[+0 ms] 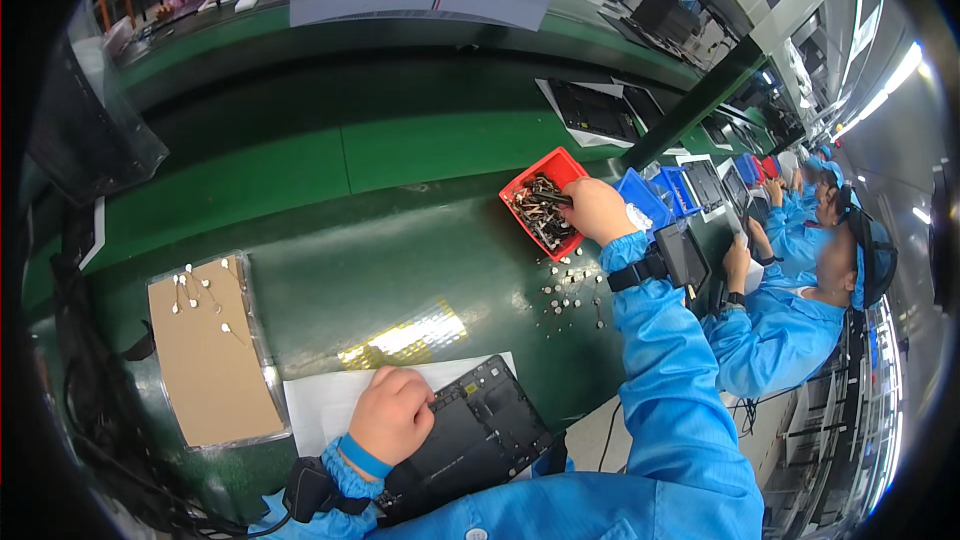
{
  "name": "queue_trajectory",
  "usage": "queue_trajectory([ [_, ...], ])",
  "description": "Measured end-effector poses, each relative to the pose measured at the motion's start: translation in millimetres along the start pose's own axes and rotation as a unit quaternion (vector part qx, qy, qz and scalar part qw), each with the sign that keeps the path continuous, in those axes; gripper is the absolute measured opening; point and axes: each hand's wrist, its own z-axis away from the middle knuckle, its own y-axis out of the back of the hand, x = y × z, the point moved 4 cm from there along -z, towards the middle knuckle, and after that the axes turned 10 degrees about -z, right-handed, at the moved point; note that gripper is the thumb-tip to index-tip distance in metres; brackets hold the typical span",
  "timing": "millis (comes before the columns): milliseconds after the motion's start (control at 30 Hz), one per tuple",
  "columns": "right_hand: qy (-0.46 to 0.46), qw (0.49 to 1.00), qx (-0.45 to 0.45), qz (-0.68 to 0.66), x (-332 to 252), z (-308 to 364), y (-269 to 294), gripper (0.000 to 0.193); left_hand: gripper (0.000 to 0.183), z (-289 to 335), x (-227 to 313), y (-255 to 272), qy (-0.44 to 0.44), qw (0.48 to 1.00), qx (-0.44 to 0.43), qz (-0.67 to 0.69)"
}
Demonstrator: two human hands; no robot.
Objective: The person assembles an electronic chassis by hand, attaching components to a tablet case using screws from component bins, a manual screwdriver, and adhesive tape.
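Observation:
My left hand [393, 416], its fingers curled, rests against the left edge of a black tablet housing [480, 430]. What lies under those fingers is hidden. The housing lies at a slant on a white sheet [312, 406] close to my body, its inner side up. Farther off and to the right, my right hand [597, 211] reaches over the rim of a red bin [513, 183]. Its fingers are closed, with a slim dark piece showing at their tips, too small to name. Small dark and metallic parts [540, 215] fill the bin.
Round white pieces [568, 290] lie scattered below the bin. At left, a brown board [215, 360] carries several wired discs. Blue bins [645, 198] stand right of my hand. Co-workers in blue [790, 325] sit along the right. A green post [690, 105] rises behind the bins.

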Motion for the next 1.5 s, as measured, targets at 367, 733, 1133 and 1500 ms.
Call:
queue_trajectory([
  [367,-0.047,0.884,0.074,-0.459,-8.3,20.4,22.3,0.008,0.012,0.7,-4.3,-6.5,-0.017,1.000,0.008,0.004],
  [733,0.141,0.768,0.016,-0.625,-126.8,162.5,-6.6,0.009,0.019,2.9,11.1,4.9,0.084,0.978,-0.023,0.189],
  [1133,0.091,0.741,-0.029,-0.665,-163.2,205.7,-26.7,0.015,0.013,16.1,8.5,-18.6,0.247,0.849,-0.134,0.448],
  [1500,-0.073,0.840,0.093,-0.529,-112.3,182.6,-52.1,0.006,0.025,7.5,16.7,13.1,-0.010,0.993,0.055,-0.107],
])
